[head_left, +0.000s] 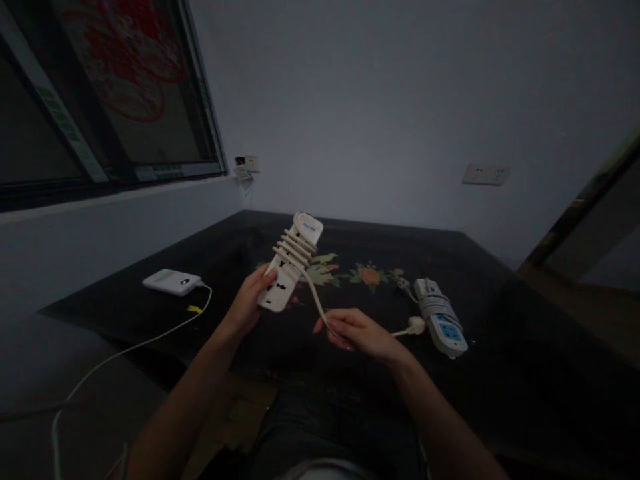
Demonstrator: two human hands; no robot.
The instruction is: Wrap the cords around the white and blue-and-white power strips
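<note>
My left hand (255, 293) is closed around the lower end of a white power strip (280, 283), held tilted above the dark table. Several turns of its white cord (296, 248) are wound about the strip's upper half. A loose length of that cord runs down into my right hand (353, 330), whose fingers pinch it. Past my right hand a short piece of cord comes out and ends in a white plug (415, 325). Beside the plug lies a second power strip (447, 333), white with blue socket faces, its grey-white cord wrapped around its middle.
On the left of the black table (390, 247) rests a white power bank (173, 281) with a white cable (150, 343) hanging over the edge. Flowers (369, 275) decorate the tabletop. Wall sockets (486, 175) sit behind, and a window (125, 87) is at left.
</note>
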